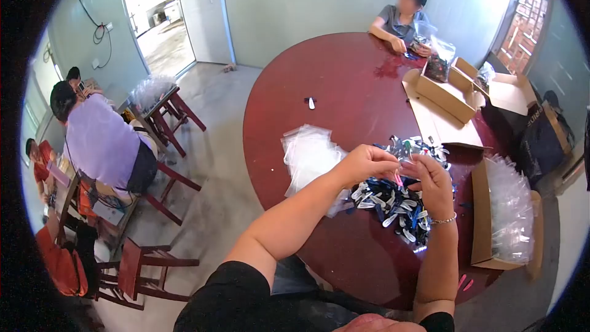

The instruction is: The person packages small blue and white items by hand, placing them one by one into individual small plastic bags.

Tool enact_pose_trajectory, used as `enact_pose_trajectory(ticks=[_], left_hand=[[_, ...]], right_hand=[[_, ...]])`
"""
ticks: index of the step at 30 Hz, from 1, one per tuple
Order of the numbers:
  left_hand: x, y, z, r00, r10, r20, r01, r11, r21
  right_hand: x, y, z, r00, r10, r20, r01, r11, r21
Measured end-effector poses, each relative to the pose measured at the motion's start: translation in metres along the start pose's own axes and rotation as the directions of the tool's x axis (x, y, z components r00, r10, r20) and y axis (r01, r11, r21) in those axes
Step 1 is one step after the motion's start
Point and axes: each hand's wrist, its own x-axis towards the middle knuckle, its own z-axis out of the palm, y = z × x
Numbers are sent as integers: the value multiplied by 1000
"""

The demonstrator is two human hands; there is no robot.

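Observation:
My left hand and my right hand meet over a heap of small snap hair clips, mostly black, white and blue. Between my fingertips is a small clear plastic bag, pinched from both sides. Pink clips show just below it, between the two hands; my fingers partly hide them. A fanned stack of flat clear bags lies beside my left forearm, on the dark red round table.
On the right stands a cardboard box packed with filled clear bags. Open cardboard boxes are farther back, near a seated person. One loose clip lies mid-table, pink clips near the front edge. Other people sit left among stools.

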Motion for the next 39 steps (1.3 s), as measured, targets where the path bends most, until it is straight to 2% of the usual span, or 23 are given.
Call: enact_pose_trajectory(ticks=[3, 7, 15, 21, 30, 39], left_hand=[[2, -5, -2, 991, -42, -123, 45, 999, 24], [3, -8, -5, 992, -78, -100, 83, 996, 46], [6, -15, -7, 990, -2, -139, 11, 998, 64], [5, -15, -6, 990, -19, -143, 27, 998, 54], [6, -17, -6, 988, -24, -152, 41, 994, 106], [8, -21, -5, 983, -13, -186, 25, 998, 65]], right_hand=[[0, -1, -3, 1000, 15, -26, -16, 999, -34], [0, -2, -1, 1000, -1, -23, -1, 996, -89], [0, -1, 1, 999, 1, -38, -2, 1000, -19], [-1, 0, 3, 999, -38, 1, 38, 995, -94], [-1, 1, 4, 1000, -18, 13, 19, 999, -48], [-1, 4, 5, 999, -40, 8, 40, 998, -55]])
